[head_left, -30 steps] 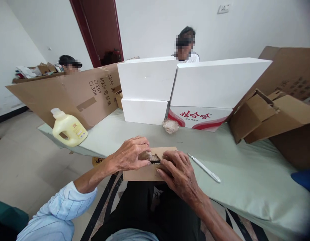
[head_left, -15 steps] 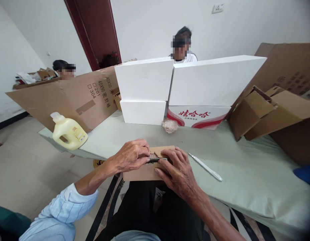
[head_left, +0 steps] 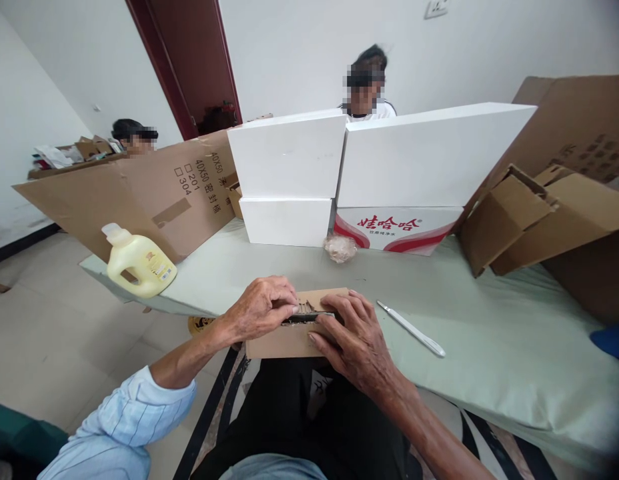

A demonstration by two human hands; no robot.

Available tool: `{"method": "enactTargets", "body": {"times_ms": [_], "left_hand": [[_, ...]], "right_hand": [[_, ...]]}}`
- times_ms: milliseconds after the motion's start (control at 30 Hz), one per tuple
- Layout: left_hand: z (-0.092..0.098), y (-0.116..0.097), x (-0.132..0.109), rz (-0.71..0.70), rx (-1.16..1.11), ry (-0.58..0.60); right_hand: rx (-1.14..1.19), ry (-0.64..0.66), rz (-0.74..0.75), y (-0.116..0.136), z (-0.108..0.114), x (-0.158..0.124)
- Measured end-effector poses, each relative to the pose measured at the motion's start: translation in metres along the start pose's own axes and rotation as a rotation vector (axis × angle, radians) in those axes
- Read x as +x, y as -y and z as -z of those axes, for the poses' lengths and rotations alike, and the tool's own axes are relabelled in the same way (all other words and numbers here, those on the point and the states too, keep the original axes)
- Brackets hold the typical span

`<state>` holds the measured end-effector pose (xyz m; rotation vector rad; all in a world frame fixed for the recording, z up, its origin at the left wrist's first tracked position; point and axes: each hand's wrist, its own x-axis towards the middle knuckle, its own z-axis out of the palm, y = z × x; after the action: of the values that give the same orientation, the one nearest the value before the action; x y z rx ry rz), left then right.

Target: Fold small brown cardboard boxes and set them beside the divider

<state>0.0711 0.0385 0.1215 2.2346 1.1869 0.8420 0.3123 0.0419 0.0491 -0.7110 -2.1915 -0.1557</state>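
A piece of brown cardboard lies across my lap at the table's near edge. Along its middle runs a dark slot, with torn, ridged inner layers bared at its far side. My left hand is closed at the slot's left end, thumb and forefinger pinched at the torn edge; anything tiny between them is hidden. Curled over the right part of the cardboard, my right hand grips it, with fingertips at the slot. To the right of that hand lies a white craft knife, touched by neither hand.
On the green-covered table stand a yellow jug at left, white boxes at the back, and open cardboard boxes at right. A crumpled clear plastic ball sits before the white boxes. Two people sit beyond.
My left fingers have shifted slightly at the slot's edge, baring a little more of its left end. The right hand stays on the cardboard. The view has moved slightly.
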Motion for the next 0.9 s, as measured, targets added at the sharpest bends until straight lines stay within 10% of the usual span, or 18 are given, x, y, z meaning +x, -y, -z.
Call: {"method": "enactTargets", "body": {"times_ms": [433,900], "left_hand": [[0.003,0.008,0.004,0.388,-0.168,-0.089],[0.011,0.01,0.017,0.499,-0.361,-0.029]], "right_hand": [[-0.004,0.003,-0.003,0.001,0.001,0.003],[0.002,-0.006,0.006,0.003,-0.002,0.005]]}}
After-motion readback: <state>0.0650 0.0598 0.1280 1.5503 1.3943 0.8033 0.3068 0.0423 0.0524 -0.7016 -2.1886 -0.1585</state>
